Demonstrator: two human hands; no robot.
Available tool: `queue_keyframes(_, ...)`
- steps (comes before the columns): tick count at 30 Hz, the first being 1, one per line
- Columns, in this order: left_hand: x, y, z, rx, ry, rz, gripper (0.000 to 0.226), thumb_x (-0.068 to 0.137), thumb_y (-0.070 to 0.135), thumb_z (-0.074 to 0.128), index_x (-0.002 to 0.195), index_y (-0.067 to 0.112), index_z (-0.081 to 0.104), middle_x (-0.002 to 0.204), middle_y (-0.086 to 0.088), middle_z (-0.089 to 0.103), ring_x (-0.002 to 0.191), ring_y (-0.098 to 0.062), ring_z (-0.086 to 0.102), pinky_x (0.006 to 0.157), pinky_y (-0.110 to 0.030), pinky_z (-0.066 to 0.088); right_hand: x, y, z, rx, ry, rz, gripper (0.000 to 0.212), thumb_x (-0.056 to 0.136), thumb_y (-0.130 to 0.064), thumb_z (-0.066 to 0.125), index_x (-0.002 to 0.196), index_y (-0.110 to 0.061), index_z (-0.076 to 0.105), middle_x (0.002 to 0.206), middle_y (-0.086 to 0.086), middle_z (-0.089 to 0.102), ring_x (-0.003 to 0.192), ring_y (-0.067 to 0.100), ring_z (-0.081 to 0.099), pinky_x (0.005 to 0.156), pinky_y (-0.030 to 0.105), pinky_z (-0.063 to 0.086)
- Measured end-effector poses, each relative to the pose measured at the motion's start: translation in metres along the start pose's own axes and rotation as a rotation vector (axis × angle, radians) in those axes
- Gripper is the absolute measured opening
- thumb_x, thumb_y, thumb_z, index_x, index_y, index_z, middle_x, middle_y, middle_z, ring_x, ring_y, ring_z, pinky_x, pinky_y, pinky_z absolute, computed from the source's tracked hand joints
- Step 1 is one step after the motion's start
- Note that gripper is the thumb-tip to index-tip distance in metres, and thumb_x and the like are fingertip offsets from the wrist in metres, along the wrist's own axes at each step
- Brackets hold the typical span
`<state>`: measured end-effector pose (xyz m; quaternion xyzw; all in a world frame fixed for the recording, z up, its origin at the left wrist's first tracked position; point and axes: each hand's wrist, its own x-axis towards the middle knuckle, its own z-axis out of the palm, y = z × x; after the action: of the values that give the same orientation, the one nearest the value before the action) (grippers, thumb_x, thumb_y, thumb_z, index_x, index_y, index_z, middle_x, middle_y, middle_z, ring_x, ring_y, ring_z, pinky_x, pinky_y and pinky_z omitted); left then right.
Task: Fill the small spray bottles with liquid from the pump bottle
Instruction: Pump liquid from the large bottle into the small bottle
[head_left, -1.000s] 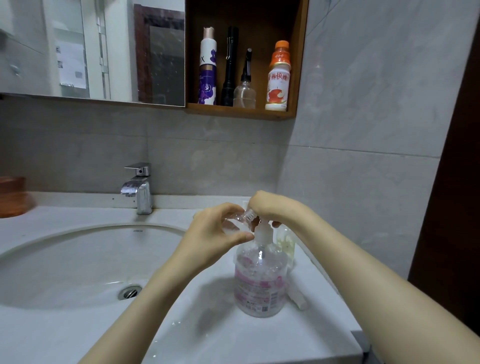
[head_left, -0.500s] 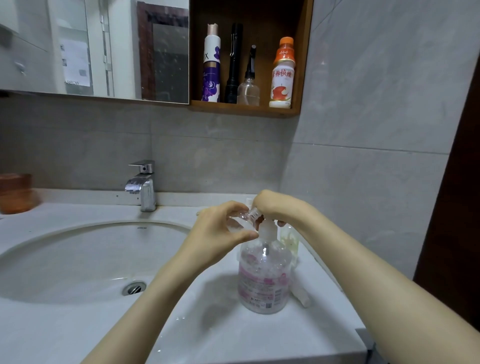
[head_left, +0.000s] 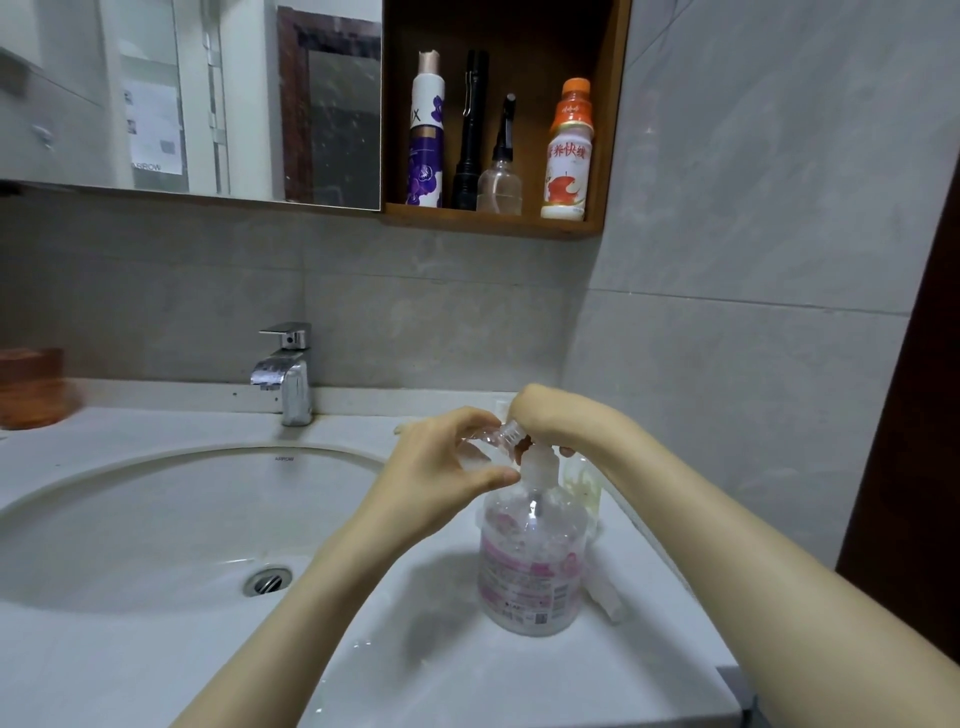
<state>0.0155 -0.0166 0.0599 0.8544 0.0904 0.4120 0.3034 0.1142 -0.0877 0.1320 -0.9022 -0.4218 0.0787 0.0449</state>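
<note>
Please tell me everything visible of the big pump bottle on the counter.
The pump bottle is clear, seemingly plastic, with a pink label and a white pump neck. It stands upright on the white counter, right of the sink. The right hand covers its pump head; the left hand holds a small clear bottle at the pump.
</note>
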Motion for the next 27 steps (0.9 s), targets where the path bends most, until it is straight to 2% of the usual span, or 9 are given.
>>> queue_keyframes(2,0.002,0.002,-0.002,0.017,0.003,-0.001,0.045,0.067,0.017,0.084,0.108,0.014,0.067,0.086,0.022,0.058,0.083,0.006,0.059,0.082,-0.008,0.043,0.0,0.001,-0.003,0.025,0.007,-0.024,0.031,0.093,-0.022,0.052,0.066,-0.008,0.049,0.063,0.003,0.047,0.049,0.015,0.04,0.043,0.019,0.033)
queue_keyframes(4,0.003,0.004,-0.004,0.039,0.004,-0.003,0.046,0.067,0.02,0.084,0.109,0.014,0.067,0.088,0.018,0.06,0.091,-0.002,0.061,0.091,-0.02,0.045,0.0,0.001,-0.006,0.022,0.011,-0.021,0.026,0.095,-0.021,0.051,0.074,-0.007,0.053,0.064,0.002,0.048,0.049,0.014,0.041,0.038,0.016,0.034)
queue_keyframes(6,0.003,0.005,-0.004,0.037,0.003,-0.005,0.046,0.066,0.02,0.084,0.108,0.015,0.067,0.089,0.017,0.061,0.092,-0.004,0.062,0.092,-0.025,0.046,0.002,0.002,-0.005,0.054,0.004,-0.006,0.026,0.094,-0.021,0.051,0.072,-0.008,0.053,0.066,0.003,0.05,0.053,0.016,0.044,0.044,0.018,0.036)
queue_keyframes(9,0.002,0.003,-0.002,0.017,0.019,0.003,0.044,0.066,0.018,0.084,0.107,0.014,0.068,0.087,0.019,0.06,0.091,-0.001,0.061,0.087,-0.015,0.044,0.008,0.005,-0.001,0.15,-0.001,0.008,0.025,0.089,-0.02,0.056,0.066,-0.011,0.052,0.075,0.006,0.057,0.067,0.023,0.049,0.054,0.025,0.037)
queue_keyframes(13,0.001,-0.003,0.0,0.013,0.011,-0.007,0.047,0.067,0.017,0.084,0.11,0.013,0.067,0.09,0.016,0.061,0.094,-0.003,0.059,0.085,-0.01,0.042,0.005,0.003,0.004,0.123,-0.015,0.028,0.017,0.089,-0.02,0.057,0.079,-0.006,0.055,0.073,0.008,0.049,0.062,0.027,0.046,0.052,0.024,0.034)
queue_keyframes(15,0.0,-0.002,0.0,0.016,0.009,-0.015,0.046,0.067,0.017,0.083,0.11,0.013,0.067,0.089,0.017,0.06,0.094,-0.003,0.06,0.086,-0.013,0.043,0.003,0.001,0.003,0.046,-0.009,0.005,0.018,0.092,-0.021,0.053,0.083,-0.006,0.053,0.067,0.006,0.045,0.052,0.021,0.041,0.047,0.023,0.033)
queue_keyframes(19,0.002,0.002,-0.003,0.046,0.0,-0.005,0.045,0.066,0.02,0.084,0.109,0.014,0.067,0.09,0.016,0.062,0.096,-0.004,0.061,0.091,-0.023,0.046,0.001,0.002,-0.003,-0.009,-0.002,-0.03,0.027,0.093,-0.021,0.052,0.069,-0.008,0.054,0.062,0.002,0.047,0.048,0.013,0.041,0.035,0.013,0.033)
queue_keyframes(23,0.002,0.004,-0.003,0.023,0.011,0.005,0.043,0.066,0.019,0.084,0.106,0.015,0.068,0.086,0.023,0.06,0.092,-0.003,0.061,0.092,-0.023,0.045,0.003,0.005,-0.005,0.153,-0.019,-0.022,0.015,0.091,-0.018,0.053,0.084,-0.005,0.056,0.072,0.006,0.053,0.065,0.023,0.047,0.052,0.024,0.036)
queue_keyframes(27,0.001,-0.003,0.001,0.005,0.016,0.0,0.045,0.066,0.017,0.084,0.108,0.013,0.067,0.094,0.01,0.065,0.099,-0.007,0.062,0.09,-0.021,0.046,0.01,0.006,0.005,0.196,-0.013,0.014,0.025,0.087,-0.018,0.058,0.065,-0.01,0.051,0.07,0.006,0.051,0.071,0.028,0.047,0.053,0.026,0.037)
